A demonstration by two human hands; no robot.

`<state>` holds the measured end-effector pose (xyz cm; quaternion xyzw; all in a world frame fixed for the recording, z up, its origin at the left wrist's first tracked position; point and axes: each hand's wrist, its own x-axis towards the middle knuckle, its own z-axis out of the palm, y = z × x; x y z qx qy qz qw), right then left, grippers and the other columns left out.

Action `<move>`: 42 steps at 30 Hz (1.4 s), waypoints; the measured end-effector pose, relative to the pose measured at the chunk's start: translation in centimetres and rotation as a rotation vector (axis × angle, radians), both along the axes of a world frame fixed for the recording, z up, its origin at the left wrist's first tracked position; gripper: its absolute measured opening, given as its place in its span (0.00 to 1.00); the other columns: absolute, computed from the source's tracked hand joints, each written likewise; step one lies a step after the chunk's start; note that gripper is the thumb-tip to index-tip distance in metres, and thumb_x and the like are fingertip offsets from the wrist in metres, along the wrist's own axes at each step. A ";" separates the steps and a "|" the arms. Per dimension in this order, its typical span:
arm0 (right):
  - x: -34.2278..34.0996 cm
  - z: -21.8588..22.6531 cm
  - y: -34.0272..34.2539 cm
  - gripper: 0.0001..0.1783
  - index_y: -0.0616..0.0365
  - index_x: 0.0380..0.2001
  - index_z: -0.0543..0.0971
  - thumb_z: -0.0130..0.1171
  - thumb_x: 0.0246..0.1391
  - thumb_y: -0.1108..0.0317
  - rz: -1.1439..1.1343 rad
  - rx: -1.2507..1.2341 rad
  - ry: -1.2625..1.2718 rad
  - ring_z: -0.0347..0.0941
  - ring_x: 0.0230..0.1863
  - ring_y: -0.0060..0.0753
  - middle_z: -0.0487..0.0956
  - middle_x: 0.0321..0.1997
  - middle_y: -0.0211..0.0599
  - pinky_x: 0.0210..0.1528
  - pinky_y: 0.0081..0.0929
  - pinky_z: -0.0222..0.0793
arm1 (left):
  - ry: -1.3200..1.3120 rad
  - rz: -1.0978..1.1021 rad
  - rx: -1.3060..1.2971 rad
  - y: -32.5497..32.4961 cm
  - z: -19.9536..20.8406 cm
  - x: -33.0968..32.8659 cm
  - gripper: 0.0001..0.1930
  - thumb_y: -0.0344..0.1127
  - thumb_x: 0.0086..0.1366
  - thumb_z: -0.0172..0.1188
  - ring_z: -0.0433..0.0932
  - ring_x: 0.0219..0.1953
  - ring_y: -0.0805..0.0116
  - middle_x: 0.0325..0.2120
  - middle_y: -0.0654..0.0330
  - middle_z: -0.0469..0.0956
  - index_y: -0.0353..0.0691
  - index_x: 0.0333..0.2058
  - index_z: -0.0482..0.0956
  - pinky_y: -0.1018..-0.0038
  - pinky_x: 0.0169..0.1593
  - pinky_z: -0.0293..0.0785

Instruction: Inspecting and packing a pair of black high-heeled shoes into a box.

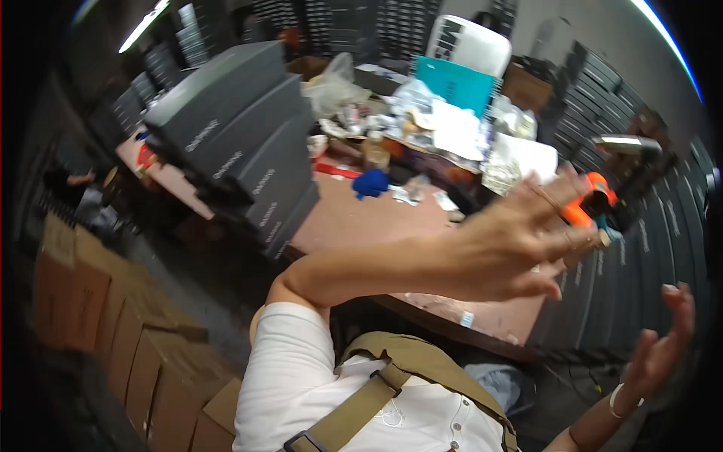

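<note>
My left arm bends across the table, and my left hand [520, 233] is over its right side. The back of that hand faces up, slightly blurred, with thumb and fingers apart. Just past its fingers sits a bright orange curved object [600, 183] with a dark middle; its kind is not clear. The fingers partly cover it, and I cannot tell whether they touch it. A small teal piece [614, 233] shows just below. At the lower right my right hand [663, 343] is raised with fingers stretched upward, nothing in it, and a pale bracelet on the wrist.
Dark shoeboxes [256, 151] are stacked on the table's left side, with more stacked [648, 256] along the right. Papers [459, 132], plastic bags and a blue cloth-like bundle [370, 183] clutter the table [354, 218]. Brown cartons [143, 339] stand at the lower left.
</note>
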<state>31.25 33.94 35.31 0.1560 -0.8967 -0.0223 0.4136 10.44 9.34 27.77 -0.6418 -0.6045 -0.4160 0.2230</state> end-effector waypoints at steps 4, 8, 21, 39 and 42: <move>-14.0 -8.3 -10.2 0.39 0.61 0.61 0.61 0.66 0.47 0.66 0.345 -0.308 -0.447 0.71 0.52 0.41 0.71 0.55 0.46 0.52 0.35 0.68 | 0.056 0.678 0.788 -20.6 1.2 -3.0 0.29 0.36 0.62 0.57 0.62 0.58 0.61 0.62 0.47 0.54 0.36 0.60 0.58 0.66 0.59 0.60; -24.4 -9.9 -25.2 0.47 0.55 0.67 0.49 0.65 0.49 0.67 0.965 -0.402 -0.735 0.67 0.55 0.52 0.55 0.67 0.52 0.55 0.38 0.66 | -0.014 1.412 1.012 -42.9 3.5 -4.7 0.26 0.45 0.69 0.45 0.69 0.49 0.72 0.52 0.54 0.66 0.28 0.56 0.61 0.70 0.56 0.62; -36.4 -10.9 -33.2 0.29 0.56 0.52 0.70 0.53 0.54 0.46 0.943 -1.837 -1.332 0.71 0.51 0.29 0.74 0.50 0.37 0.52 0.31 0.67 | -0.346 0.976 0.344 -32.5 -1.0 -8.1 0.20 0.37 0.70 0.40 0.60 0.61 0.61 0.57 0.49 0.64 0.31 0.52 0.71 0.71 0.61 0.54; -22.2 -42.6 -7.8 0.25 0.66 0.40 0.72 0.66 0.50 0.56 -0.118 -2.047 -1.458 0.70 0.40 0.25 0.75 0.38 0.38 0.45 0.25 0.68 | -2.283 0.345 0.314 -8.8 -35.7 -9.3 0.24 0.42 0.56 0.66 0.75 0.40 0.67 0.38 0.53 0.74 0.30 0.43 0.70 0.73 0.44 0.73; -23.1 -37.4 -9.3 0.25 0.64 0.40 0.72 0.59 0.55 0.50 -0.151 -1.814 -1.287 0.68 0.39 0.22 0.74 0.37 0.36 0.44 0.23 0.65 | -2.289 0.269 0.276 -9.5 -34.7 -11.2 0.27 0.46 0.58 0.64 0.74 0.43 0.67 0.42 0.52 0.74 0.31 0.48 0.69 0.72 0.46 0.72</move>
